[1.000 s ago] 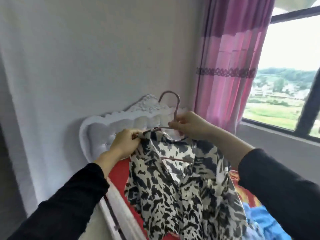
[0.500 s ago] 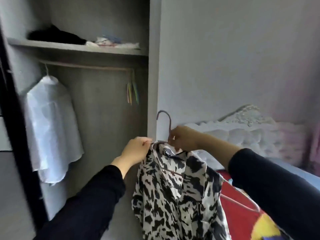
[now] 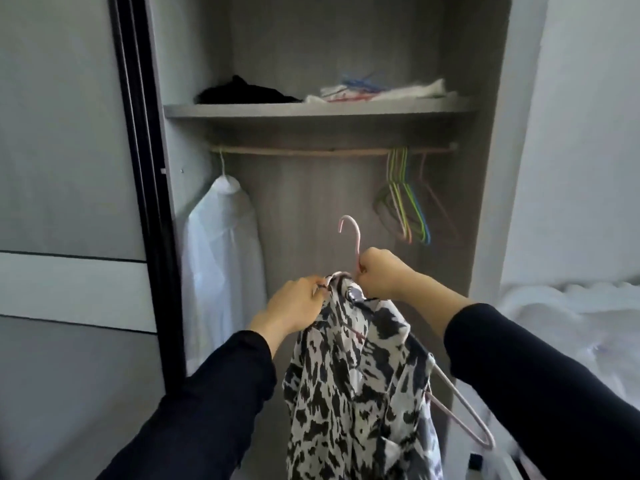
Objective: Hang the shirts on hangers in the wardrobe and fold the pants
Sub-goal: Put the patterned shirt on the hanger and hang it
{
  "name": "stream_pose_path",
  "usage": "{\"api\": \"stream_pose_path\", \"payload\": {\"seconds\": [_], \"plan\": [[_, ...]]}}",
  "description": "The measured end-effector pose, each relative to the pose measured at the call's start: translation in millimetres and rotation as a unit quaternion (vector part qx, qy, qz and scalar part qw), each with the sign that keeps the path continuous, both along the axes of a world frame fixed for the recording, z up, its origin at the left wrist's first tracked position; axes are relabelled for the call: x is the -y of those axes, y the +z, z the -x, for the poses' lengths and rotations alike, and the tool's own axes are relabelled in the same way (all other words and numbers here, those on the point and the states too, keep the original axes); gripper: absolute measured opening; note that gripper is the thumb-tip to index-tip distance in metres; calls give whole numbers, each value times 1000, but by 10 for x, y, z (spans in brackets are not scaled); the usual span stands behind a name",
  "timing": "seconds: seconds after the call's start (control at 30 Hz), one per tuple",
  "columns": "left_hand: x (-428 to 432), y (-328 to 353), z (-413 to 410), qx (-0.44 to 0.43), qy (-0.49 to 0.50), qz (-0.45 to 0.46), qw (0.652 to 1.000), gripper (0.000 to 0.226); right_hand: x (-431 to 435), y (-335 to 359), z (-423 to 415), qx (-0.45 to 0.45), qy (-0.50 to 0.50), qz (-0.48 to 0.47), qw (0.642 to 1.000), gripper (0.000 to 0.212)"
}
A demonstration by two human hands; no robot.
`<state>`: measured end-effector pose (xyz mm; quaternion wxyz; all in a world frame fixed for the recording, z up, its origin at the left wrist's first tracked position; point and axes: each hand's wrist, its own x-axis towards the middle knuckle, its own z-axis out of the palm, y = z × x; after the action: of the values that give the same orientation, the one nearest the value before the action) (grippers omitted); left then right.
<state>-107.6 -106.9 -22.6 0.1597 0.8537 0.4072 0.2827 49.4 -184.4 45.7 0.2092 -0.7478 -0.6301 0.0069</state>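
Patterned black-and-white shirt [image 3: 349, 393] hangs at lower centre, draped on a pink hanger [image 3: 358, 247]. Left hand [image 3: 294, 306] pinches the collar against the wire, probably to stop slippage. Right hand [image 3: 384, 271] is curled round the hanger neck, so the hook stands free and upright. Beyond, mid-frame, the wardrobe rail [image 3: 311, 152] offers a gap between a white shirt [image 3: 221, 258] and spare hangers [image 3: 405, 209].

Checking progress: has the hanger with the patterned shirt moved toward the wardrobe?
Yes. The hanger went from the side panel leftward into the opening, below the rail.
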Motion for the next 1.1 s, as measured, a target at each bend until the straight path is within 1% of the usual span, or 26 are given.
{"api": "stream_pose_path", "payload": {"seconds": [0.2, 0.27, 0.33, 0.43, 0.57, 0.7, 0.8, 0.9, 1.03, 1.1], "plan": [[-1244, 307, 62, -8, 60, -57, 997, 39, -1411, 163, 67, -23, 45, -29, 998, 21], [-1676, 450, 89, -25, 83, -68, 994, 39, -1837, 293, 82, -29, 64, -32, 997, 16], [-2122, 597, 122, -24, 110, -89, 990, 38, -2280, 449, 109, -38, 77, -51, 995, 12], [-2609, 813, 192, -17, 118, -129, 984, 38, -2790, 608, 191, -50, 88, -88, 991, 17], [-3300, 1099, 324, -10, 120, -164, 979, 38, -3480, 697, 340, -56, 90, -105, 989, 19], [-3983, 1424, 501, -19, 136, -219, 966, 38, -4068, 808, 394, -55, 75, -118, 989, 19], [-4454, 1674, 634, 16, 152, -238, 959, 39, -4451, 977, 465, -76, 71, -153, 983, 14], [-4829, 1898, 700, 41, 165, -257, 951, 42, -4780, 1192, 540, -95, 71, -198, 973, 14], [-5189, 2120, 700, 64, 168, -244, 953, 47, -5157, 1366, 624, -128, 56, -222, 965, 15], [-5308, 2204, 687, 72, 165, -232, 956, 46, -5312, 1381, 670, -138, 59, -221, 964, 11]]}}
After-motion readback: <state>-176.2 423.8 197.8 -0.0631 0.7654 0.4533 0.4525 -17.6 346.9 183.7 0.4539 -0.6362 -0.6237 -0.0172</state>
